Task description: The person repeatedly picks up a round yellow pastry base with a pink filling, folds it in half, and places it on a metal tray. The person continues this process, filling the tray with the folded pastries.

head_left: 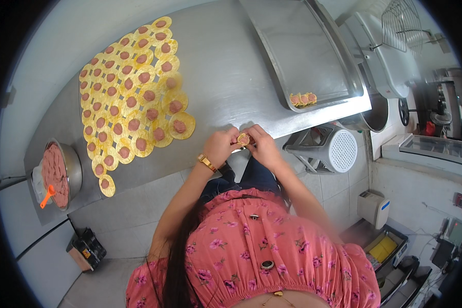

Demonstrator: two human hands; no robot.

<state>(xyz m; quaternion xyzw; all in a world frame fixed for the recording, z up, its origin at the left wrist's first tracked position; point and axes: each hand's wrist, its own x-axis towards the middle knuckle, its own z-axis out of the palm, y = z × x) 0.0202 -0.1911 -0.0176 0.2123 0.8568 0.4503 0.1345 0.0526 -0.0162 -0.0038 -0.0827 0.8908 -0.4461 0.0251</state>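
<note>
Close to the table's front edge, a small open-topped dumpling (243, 139), yellow wrapper around pink filling, sits pinched between the fingers of both my hands. My left hand (219, 149), with a gold watch at the wrist, grips its left side. From the right, my right hand (264, 150) closes on it too. Left of them, rows of round yellow wrappers (181, 134) overlap on the table, most topped with a lump of pink meat. Several finished dumplings (303, 99) stand in a row at the near end of a metal tray (308, 46).
The steel table (215, 66) carries everything. At its left end stands a metal bowl (76, 177) of pink ground meat (56, 167) with an orange spoon (47, 196). Right of my hands, a grey plastic stool (341, 150) is beside the table. A black box (90, 249) sits on the floor.
</note>
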